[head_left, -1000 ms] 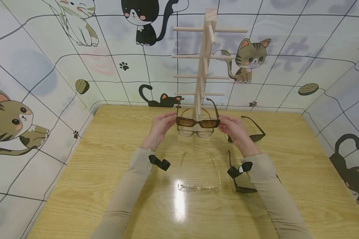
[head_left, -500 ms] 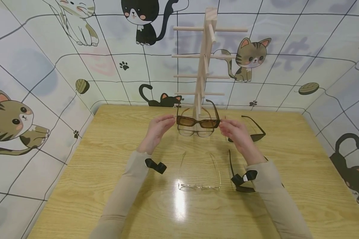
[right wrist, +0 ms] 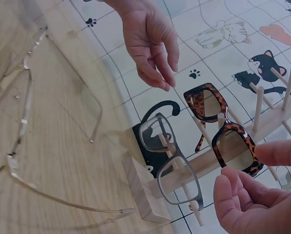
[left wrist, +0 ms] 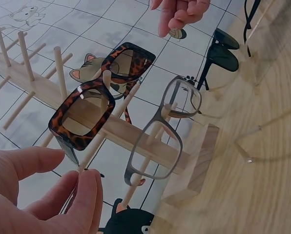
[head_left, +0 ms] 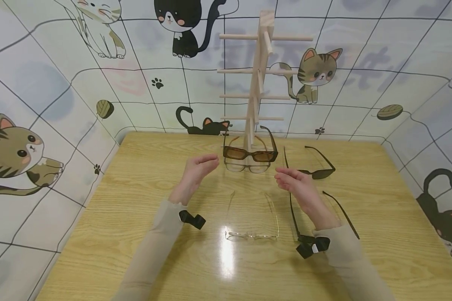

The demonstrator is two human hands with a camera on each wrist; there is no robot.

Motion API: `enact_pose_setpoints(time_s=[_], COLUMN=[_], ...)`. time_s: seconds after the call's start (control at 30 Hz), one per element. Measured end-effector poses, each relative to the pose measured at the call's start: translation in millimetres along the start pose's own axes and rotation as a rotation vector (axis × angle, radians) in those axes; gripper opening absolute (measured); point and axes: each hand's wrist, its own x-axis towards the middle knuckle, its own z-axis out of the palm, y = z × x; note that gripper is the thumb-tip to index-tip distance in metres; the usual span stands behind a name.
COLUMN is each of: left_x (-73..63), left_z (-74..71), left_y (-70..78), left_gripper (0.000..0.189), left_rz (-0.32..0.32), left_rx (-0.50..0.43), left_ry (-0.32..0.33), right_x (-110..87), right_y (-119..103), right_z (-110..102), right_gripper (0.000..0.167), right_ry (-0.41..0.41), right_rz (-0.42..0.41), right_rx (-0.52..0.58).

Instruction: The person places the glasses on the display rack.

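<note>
Tortoiseshell sunglasses (head_left: 264,156) with brown lenses hang on a low peg of the wooden glasses rack (head_left: 263,58). Just beneath them on the rack sits a pair of grey-framed eyeglasses (left wrist: 156,148). My left hand (head_left: 194,175) is off to the left of the sunglasses, fingers relaxed and holding nothing. To their lower right is my right hand (head_left: 303,190), also holding nothing, its fingers lightly bent. In the head view a gap shows between each hand and the sunglasses.
Thin gold-rimmed eyeglasses (head_left: 250,236) lie on the wooden table (head_left: 143,167) toward the front. Black sunglasses (head_left: 323,173) lie at the right; another dark pair (head_left: 292,213) is partly hidden by the right wrist camera. Bare pegs (head_left: 291,38) stick out higher on the rack.
Both hands have let go of the tortoiseshell sunglasses and drawn back toward the front, the right one further. The sunglasses stay on the rack.
</note>
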Motion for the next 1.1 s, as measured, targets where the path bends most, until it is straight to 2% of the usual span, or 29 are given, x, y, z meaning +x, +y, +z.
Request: enact_pose_setpoints(time_s=[0.2,0.37,0.57,0.7,0.87,1.1], left_x=[-10.0,-20.3,-31.1,-36.4,-44.2,-55.6], left_z=[-6.2,-9.1,-11.1,-12.5,-11.8,-8.1], left_y=[-11.1,-24.6,-40.1,-47.4,-53.4,-63.4], left_gripper=[0.038,0.039,0.037,0.036,0.032,0.025], left_rz=[0.001,-0.019,-0.022,-0.007,-0.014,-0.013], left_rx=[0.053,0.100,0.166,0.177,0.204,0.257], left_ry=[-0.002,-0.019,-0.036,-0.055,-0.048,-0.050], right_x=[-11.3,-23.0,-39.4,-49.1,-60.8,-74.7], right_y=[8.2,17.0,27.9,33.8,39.7,49.1], right_z=[4.9,8.2,11.8,13.2,14.1,17.4], right_gripper=[0.039,0.045,0.043,0.042,0.042,0.034], right_ry=[-0.015,-0.029,-0.029,-0.017,0.003,0.063], right_rz=[-0.004,-0.014,-0.037,-0.016,0.023,-0.055], right_rx=[-0.012,-0.085,-0.162,-0.209,-0.244,-0.346])
